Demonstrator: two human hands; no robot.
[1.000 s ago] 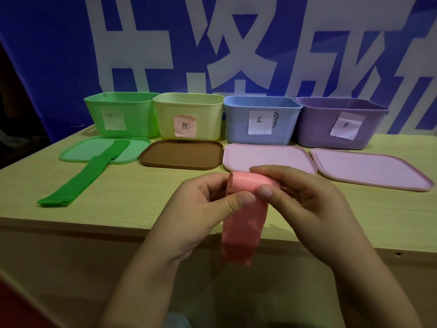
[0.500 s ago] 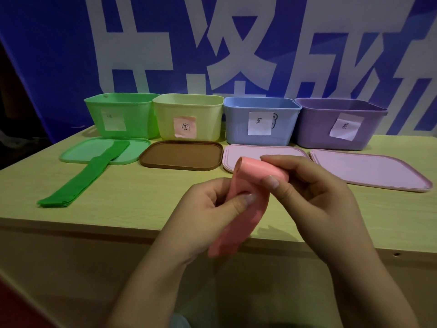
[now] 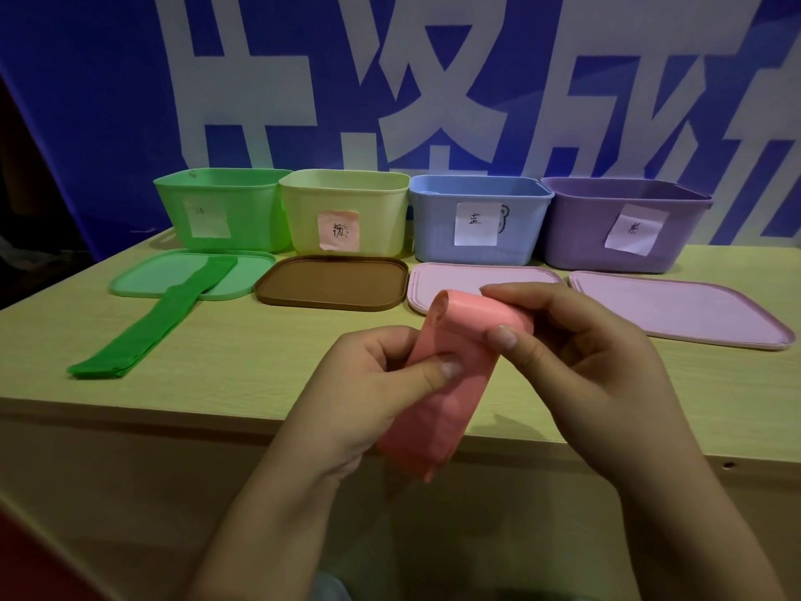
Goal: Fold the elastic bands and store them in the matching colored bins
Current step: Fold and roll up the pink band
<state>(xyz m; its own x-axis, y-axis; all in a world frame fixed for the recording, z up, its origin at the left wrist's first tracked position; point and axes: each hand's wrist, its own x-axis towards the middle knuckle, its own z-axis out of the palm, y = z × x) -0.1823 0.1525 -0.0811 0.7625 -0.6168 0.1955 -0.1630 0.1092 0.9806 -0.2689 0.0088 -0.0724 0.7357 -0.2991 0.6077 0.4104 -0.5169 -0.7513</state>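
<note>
Presently held: pink elastic band (image 3: 450,366), above the near table edge, in front of the bins.

- Right hand (image 3: 576,362): thumb and forefinger pinch the rolled or folded upper end of the band.
- Left hand (image 3: 368,392): thumb presses the band's middle against curled fingers; the free tail hangs below, past the edge of the wooden table (image 3: 260,375).
- Handling, by judgement: thin, light, limp and stretchy; it will spring open if let go, so hold the folded part flat between thumb and fingers, not by the loose tail.
- Green elastic band (image 3: 151,327): lies flat, far end on the green lid (image 3: 143,279), near end on the table; not yet folded.
- Bins, back row, left to right: green bin (image 3: 255,210), pale yellow bin (image 3: 381,214) bearing a pink label, blue bin (image 3: 433,227), purple bin (image 3: 576,232). All open. The pink label suggests the band's destination.
- Other lids, in front: brown lid (image 3: 333,284), two pink lids (image 3: 468,275) (image 3: 676,310).
</note>
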